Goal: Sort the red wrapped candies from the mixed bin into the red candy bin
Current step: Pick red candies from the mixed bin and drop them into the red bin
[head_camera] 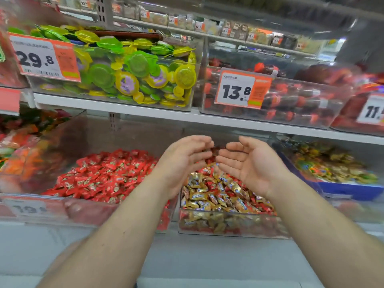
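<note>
The mixed bin (228, 225) on the lower shelf is a clear box of gold wrapped candies with red wrapped candies (211, 186) scattered among them. To its left stands the red candy bin (87, 213), heaped with red wrapped candies (104, 175). My left hand (182, 163) and my right hand (247, 163) hover above the back of the mixed bin, palms facing each other, fingers relaxed and slightly curved. Neither hand holds anything that I can see. The fingertips nearly meet over a few red candies at the back of the bin.
A white shelf edge (207, 119) runs just above my hands. On it sit a clear bin of green and yellow sweets (135, 75) and a bin of dark red packs (291, 100) with orange price tags. A blue-rimmed bin of mixed sweets (342, 183) stands at right.
</note>
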A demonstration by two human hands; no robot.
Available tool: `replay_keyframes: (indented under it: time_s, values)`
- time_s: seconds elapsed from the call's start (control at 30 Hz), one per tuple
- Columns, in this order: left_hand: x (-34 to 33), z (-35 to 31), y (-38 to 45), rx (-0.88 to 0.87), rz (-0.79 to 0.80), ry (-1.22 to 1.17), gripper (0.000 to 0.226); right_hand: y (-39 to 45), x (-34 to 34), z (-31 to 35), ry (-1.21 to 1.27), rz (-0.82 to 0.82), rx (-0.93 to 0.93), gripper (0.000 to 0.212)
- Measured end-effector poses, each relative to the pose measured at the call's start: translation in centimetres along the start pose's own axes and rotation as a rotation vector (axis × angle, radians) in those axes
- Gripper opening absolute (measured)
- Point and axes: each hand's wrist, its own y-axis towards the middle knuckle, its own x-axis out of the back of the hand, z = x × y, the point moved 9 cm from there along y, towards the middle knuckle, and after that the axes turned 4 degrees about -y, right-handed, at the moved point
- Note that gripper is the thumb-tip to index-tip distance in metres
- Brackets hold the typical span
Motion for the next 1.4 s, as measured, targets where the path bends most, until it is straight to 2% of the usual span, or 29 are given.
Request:
replay_keyframes:
  time_s: [0.13,0.27,0.37,0.43,0.47,0.57,0.7,0.77,0.83,0.97,1.1,1.23,1.4]
  values:
    - [-4.1,3.5,1.6,0.085,0.017,0.135,0.021,0.3,6.7,0.9,-0.041,-0.146,0.009,0.033]
    - [-5.4,6.1,3.6,0.098,0.043,0.382,0.017,1.1,12.1,1.5,-0.216,-0.238,0.001,0.033]
    - [-5.4,6.7,4.9,0.026,0.062,0.772,0.015,2.3,14.7,1.6,-0.516,-0.292,-0.014,0.025]
    - [-5.0,7.2,5.5,0.028,0.087,1.076,0.021,3.3,15.0,2.0,-0.811,-0.308,0.038,0.013]
    - [-4.6,7.6,5.8,0.042,0.089,1.188,0.024,3.9,14.6,2.2,-0.98,-0.298,0.08,0.014]
    - [-3.5,8.5,6.2,0.11,0.093,1.367,0.032,6.3,12.1,1.1,-1.45,-0.187,0.167,0.041]
    - [-3.3,8.7,6.3,0.089,0.084,1.366,0.036,8.8,8.1,-1.1,-1.772,-0.014,0.291,0.082]
    - [-3.1,8.3,6.6,0.06,0.053,1.339,0.034,9.6,6.8,-2.2,-1.913,0.041,0.283,0.092]
    - [-2.9,8.4,6.5,0.064,0.05,1.337,0.034,10.4,6.9,-3.2,-2.004,0.051,0.215,0.091]
    - [-3.2,8.7,6.2,0.069,0.082,1.34,0.03,10.3,8.8,-3.9,-2.04,0.087,0.044,0.071]
    - [-3.5,8.8,6.1,0.067,0.106,1.305,0.027,8.5,10.0,-3.8,-1.933,0.198,-0.011,0.054]
    - [-4.0,9.0,6.0,0.065,0.13,1.259,0.024,6.7,10.9,-2.6,-1.625,0.231,0.048,0.048]
    - [-5.7,9.2,5.8,0.018,0.194,1.242,0.025,4.0,11.4,-1.9,-1.181,0.24,0.052,0.052]
